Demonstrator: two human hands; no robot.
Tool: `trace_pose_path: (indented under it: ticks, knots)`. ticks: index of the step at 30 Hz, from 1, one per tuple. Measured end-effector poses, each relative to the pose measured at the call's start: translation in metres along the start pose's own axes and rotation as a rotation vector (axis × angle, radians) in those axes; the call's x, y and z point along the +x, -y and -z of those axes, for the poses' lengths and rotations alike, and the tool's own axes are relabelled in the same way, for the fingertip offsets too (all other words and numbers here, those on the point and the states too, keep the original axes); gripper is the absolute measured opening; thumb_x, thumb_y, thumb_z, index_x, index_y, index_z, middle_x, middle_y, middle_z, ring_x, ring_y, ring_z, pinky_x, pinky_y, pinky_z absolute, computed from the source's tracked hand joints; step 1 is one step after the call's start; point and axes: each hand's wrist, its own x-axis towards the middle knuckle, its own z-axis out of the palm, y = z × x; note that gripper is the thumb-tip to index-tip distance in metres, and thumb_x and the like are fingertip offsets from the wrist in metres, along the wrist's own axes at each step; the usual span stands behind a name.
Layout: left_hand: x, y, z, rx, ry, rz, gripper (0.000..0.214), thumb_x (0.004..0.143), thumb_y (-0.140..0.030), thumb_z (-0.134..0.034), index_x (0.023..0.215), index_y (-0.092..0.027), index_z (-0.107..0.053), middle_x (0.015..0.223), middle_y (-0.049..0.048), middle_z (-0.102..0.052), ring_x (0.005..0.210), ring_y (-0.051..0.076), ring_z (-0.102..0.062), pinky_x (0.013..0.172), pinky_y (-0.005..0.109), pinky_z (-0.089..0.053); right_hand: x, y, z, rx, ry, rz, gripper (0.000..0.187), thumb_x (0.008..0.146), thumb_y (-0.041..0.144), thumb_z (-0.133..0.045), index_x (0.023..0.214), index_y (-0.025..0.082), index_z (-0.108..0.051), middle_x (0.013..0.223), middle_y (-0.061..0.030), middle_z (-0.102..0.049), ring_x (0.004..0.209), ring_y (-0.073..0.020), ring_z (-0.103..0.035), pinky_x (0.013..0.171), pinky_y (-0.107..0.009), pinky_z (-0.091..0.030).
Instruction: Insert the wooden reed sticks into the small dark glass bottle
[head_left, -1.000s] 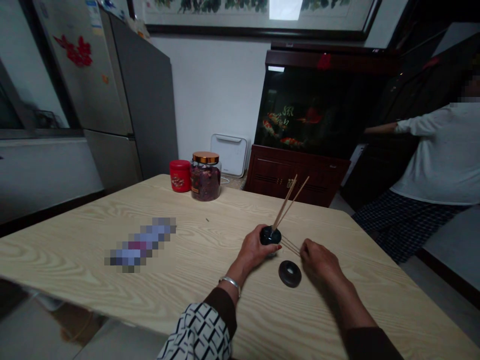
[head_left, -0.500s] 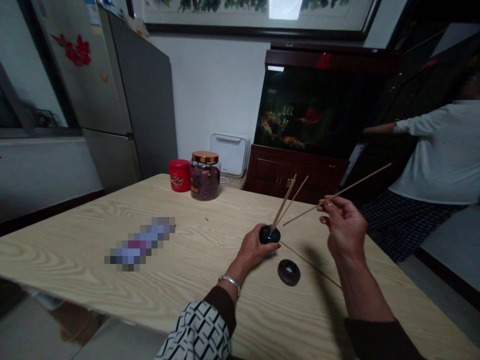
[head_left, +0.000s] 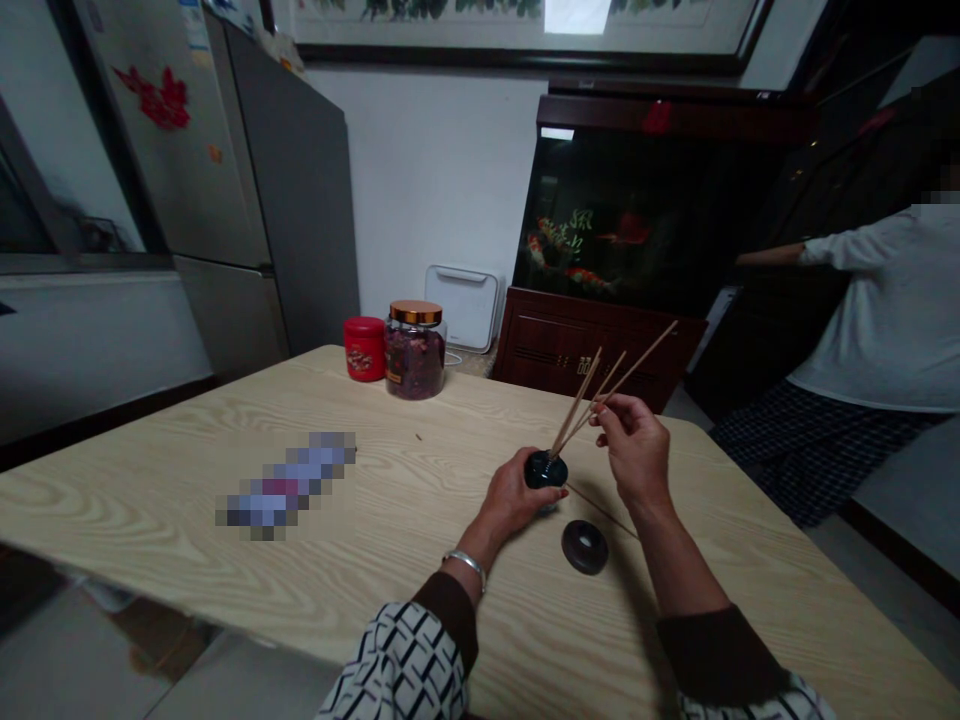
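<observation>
My left hand (head_left: 514,495) is wrapped round a small dark reed diffuser bottle (head_left: 545,470) standing on the table. Thin reed sticks (head_left: 576,402) rise out of its mouth, leaning to the right. Between thumb and fingers, my right hand (head_left: 634,445) pinches another reed stick (head_left: 651,348), held at a slant with its lower end at the bottle's mouth; whether it is inside I cannot tell. A dark ring-shaped lid (head_left: 585,547) lies in front of the bottle. One more stick (head_left: 611,513) rests on the table, partly hidden behind my right arm.
On the wooden table (head_left: 360,590) a blurred-out packet (head_left: 289,485) lies to the left. A red canister (head_left: 365,349) and a jar with a copper-coloured lid (head_left: 415,352) stand at the back. Beyond are a fish tank (head_left: 622,220) and, at right, a person in white (head_left: 892,310).
My right hand has moved left to the bottle, bringing the stick's lower end to its mouth. My left hand keeps its hold on the bottle. The view has shifted slightly.
</observation>
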Motion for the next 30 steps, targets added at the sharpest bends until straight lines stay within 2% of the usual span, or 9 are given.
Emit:
trace_pose_path:
  ticks: [6,11,14,16,19,22,25,30]
  knots:
    - [-0.001,-0.001,0.001,0.034,-0.002,-0.003,0.061,0.063,-0.04,-0.084,0.116,-0.022,-0.062,0.099,0.0032,-0.07,0.089,0.021,-0.064,0.082,0.031,-0.051,-0.012,-0.012,-0.006,-0.075,0.133,-0.111,0.029,0.079,0.044,-0.065,0.092,0.017,-0.067,0.08,-0.004,-0.069,0.069,-0.0167,-0.064,0.052,-0.026,-0.051]
    - [-0.001,-0.001,0.002,0.042,0.005,-0.013,0.06,0.064,-0.041,-0.083,0.116,-0.021,-0.061,0.1,0.0032,-0.07,0.09,0.021,-0.064,0.082,0.03,-0.051,-0.021,-0.017,-0.002,-0.247,0.269,-0.119,0.031,0.085,0.047,-0.058,0.092,0.019,-0.069,0.082,-0.0048,-0.071,0.071,-0.0191,-0.066,0.057,-0.028,-0.05]
    - [-0.001,-0.001,0.001,0.026,-0.001,-0.009,0.061,0.063,-0.041,-0.084,0.116,-0.021,-0.061,0.099,0.0039,-0.07,0.089,0.021,-0.064,0.082,0.03,-0.051,-0.025,-0.023,0.016,-0.385,0.26,-0.075,0.03,0.089,0.045,-0.052,0.094,0.02,-0.067,0.086,-0.0047,-0.071,0.075,-0.0194,-0.067,0.064,-0.029,-0.049]
    - [-0.002,-0.001,0.001,0.011,-0.005,-0.007,0.062,0.063,-0.041,-0.085,0.116,-0.021,-0.061,0.1,0.0043,-0.07,0.09,0.021,-0.065,0.082,0.031,-0.052,-0.03,-0.029,0.035,-0.589,0.294,-0.03,0.024,0.09,0.04,-0.052,0.093,0.02,-0.067,0.089,-0.0051,-0.07,0.078,-0.0193,-0.066,0.071,-0.03,-0.048]
    - [-0.002,0.0,0.0,0.004,-0.007,-0.002,0.063,0.063,-0.041,-0.085,0.118,-0.021,-0.061,0.101,0.0053,-0.07,0.091,0.022,-0.065,0.083,0.032,-0.052,-0.042,-0.038,0.064,-0.973,0.458,-0.011,0.018,0.088,0.029,-0.052,0.09,0.022,-0.068,0.094,-0.0066,-0.07,0.083,-0.0202,-0.065,0.073,-0.03,-0.043]
    - [-0.001,0.001,0.0,0.008,0.003,0.004,0.064,0.063,-0.04,-0.085,0.12,-0.021,-0.06,0.102,0.006,-0.07,0.092,0.022,-0.065,0.084,0.033,-0.053,-0.058,-0.044,0.08,-1.221,0.608,-0.007,0.021,0.089,0.024,-0.048,0.087,0.022,-0.069,0.092,-0.0073,-0.068,0.086,-0.0212,-0.064,0.068,-0.029,-0.039]
    - [-0.001,0.002,0.0,0.011,0.006,0.004,0.065,0.064,-0.04,-0.085,0.12,-0.02,-0.06,0.103,0.0062,-0.07,0.093,0.023,-0.065,0.084,0.034,-0.053,-0.064,-0.046,0.081,-1.346,0.665,0.04,0.024,0.09,0.019,-0.045,0.087,0.02,-0.069,0.092,-0.0089,-0.068,0.092,-0.0226,-0.064,0.069,-0.03,-0.038]
    - [-0.001,0.002,-0.001,0.004,0.008,-0.004,0.064,0.064,-0.039,-0.084,0.12,-0.019,-0.06,0.103,0.0068,-0.07,0.093,0.023,-0.065,0.086,0.035,-0.052,-0.054,-0.046,0.068,-1.454,0.801,0.056,0.026,0.09,0.015,-0.043,0.091,0.014,-0.069,0.097,-0.0146,-0.07,0.095,-0.0247,-0.066,0.072,-0.031,-0.039]
